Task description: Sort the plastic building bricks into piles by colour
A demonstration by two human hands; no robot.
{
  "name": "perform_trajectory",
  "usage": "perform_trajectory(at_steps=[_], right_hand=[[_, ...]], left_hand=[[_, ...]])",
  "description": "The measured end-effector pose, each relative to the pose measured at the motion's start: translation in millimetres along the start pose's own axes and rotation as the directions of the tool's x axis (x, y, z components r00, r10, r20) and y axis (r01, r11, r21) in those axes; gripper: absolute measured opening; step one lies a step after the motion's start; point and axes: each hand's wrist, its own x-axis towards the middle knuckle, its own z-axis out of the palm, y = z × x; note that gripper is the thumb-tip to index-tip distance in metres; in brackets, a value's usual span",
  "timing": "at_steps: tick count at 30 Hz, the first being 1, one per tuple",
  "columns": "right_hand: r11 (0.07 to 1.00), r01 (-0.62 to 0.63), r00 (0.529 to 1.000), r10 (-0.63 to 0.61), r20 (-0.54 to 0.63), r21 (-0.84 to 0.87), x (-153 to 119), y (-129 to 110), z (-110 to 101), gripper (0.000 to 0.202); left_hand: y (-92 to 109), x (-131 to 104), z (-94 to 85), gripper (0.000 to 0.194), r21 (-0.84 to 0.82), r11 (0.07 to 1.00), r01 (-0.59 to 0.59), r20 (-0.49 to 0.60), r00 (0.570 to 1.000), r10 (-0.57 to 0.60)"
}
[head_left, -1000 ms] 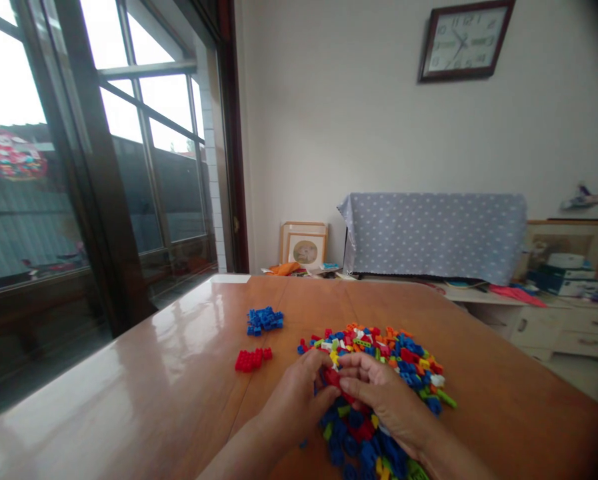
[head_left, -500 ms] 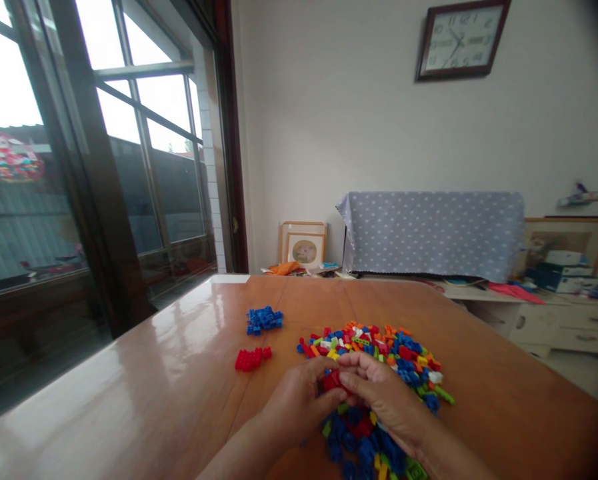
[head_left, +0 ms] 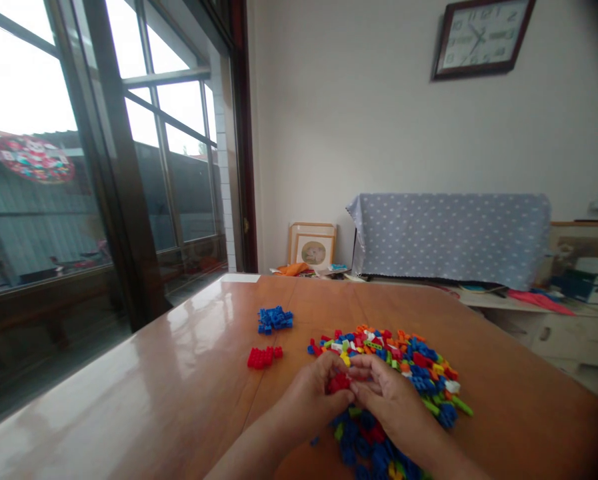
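Observation:
Red building bricks (head_left: 339,382) are held over the near part of a mixed brick pile. My left hand (head_left: 316,390) is closed around them from the left, thumb below and fingers above. From the other side my right hand (head_left: 391,397) pinches at their right edge, its fingertips meeting those of the left. How many red bricks are in the grip is partly hidden by the fingers. Beneath and behind the hands spreads the pile of loose bricks (head_left: 421,380) in blue, red, green, yellow, orange and white.
Left of the pile lie a cluster of red bricks (head_left: 263,358) and, farther back, a cluster of blue bricks (head_left: 275,320). All rest on a glossy wooden table (head_left: 179,387). A cloth-covered object (head_left: 449,237) stands on a low cabinet beyond the far edge.
The view has turned slightly left, so everything sits farther right. Both hands stay together at the red bricks, with the right thumb drawn back a little to their edge.

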Motion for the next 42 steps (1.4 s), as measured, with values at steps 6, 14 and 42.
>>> perform_trajectory(at_steps=[6,14,42], right_hand=[[0.974,0.113,0.994,-0.113,0.012,-0.197,1,8,1,0.044],[0.973,0.140,0.990,-0.133,0.050,-0.185,-5,3,4,0.054],[0.860,0.189,0.951,-0.281,-0.130,-0.474,-3,-6,-19,0.032]], left_hand=[[-1,3,3.0,0.025,-0.185,0.982,0.039,-0.006,0.999,-0.040],[-1,-3,-23.8,0.026,0.200,0.975,0.094,-0.014,0.996,-0.093],[-24,-14,-113.5,0.020,0.756,0.500,0.423,-0.406,0.902,-0.149]])
